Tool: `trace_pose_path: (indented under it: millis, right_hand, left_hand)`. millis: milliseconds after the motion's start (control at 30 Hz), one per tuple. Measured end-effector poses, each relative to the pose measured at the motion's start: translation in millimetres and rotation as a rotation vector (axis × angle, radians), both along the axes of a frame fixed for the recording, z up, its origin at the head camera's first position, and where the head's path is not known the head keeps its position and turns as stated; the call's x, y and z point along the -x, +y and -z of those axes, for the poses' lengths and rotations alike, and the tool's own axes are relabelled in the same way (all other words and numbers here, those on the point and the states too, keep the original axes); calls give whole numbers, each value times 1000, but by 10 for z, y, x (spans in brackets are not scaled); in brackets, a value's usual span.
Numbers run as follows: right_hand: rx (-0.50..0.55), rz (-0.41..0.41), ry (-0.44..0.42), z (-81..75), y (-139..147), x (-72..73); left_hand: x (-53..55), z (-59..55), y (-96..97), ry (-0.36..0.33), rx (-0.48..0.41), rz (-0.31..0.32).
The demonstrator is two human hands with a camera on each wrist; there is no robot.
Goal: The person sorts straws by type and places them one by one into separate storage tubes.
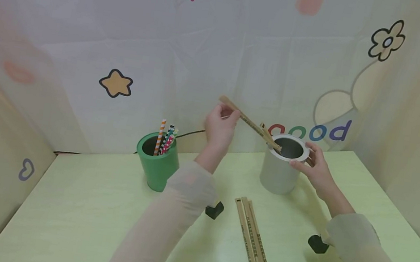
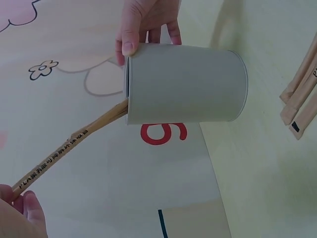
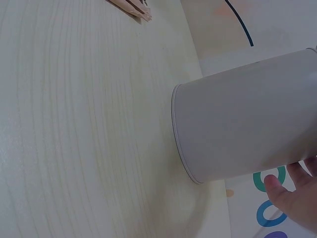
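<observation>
My left hand [image 1: 220,128] pinches the upper end of a paper-wrapped straw [image 1: 251,124], brown with black print. The straw slants down to the right, its far end inside the mouth of a grey cylindrical container [image 1: 278,175]. More brown paper pokes up beside it at the rim. My right hand [image 1: 318,170] holds the container by its right side near the rim, the thumb in front. In the left wrist view the wrapped straw [image 2: 52,157] runs from my fingertips to the container [image 2: 188,84]. The right wrist view shows the container's smooth side [image 3: 242,119] above the fingers.
Several more wrapped straws [image 1: 255,246] lie in a bundle on the pale wooden table [image 1: 71,214], in front of the grey container. To the left stands a green cup [image 1: 157,168] with several patterned paper straws [image 1: 160,137]. A printed cloth [image 1: 145,49] hangs behind the table.
</observation>
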State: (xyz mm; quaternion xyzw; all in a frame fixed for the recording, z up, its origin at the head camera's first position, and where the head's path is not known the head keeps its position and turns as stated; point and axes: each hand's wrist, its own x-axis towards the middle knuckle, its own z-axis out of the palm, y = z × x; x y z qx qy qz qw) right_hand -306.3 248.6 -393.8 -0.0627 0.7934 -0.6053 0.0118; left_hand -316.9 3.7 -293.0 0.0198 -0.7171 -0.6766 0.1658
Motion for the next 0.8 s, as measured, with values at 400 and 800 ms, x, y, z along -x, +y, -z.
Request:
trace_pose_path:
  millis: [400,800]
  right_hand:
    - [15,-2,8,26,13,9]
    - [22,-3,18,24,7,3]
  left_hand:
    - [-54,174,182,-31,101,46]
    - [-92,413,339,-52,125,70]
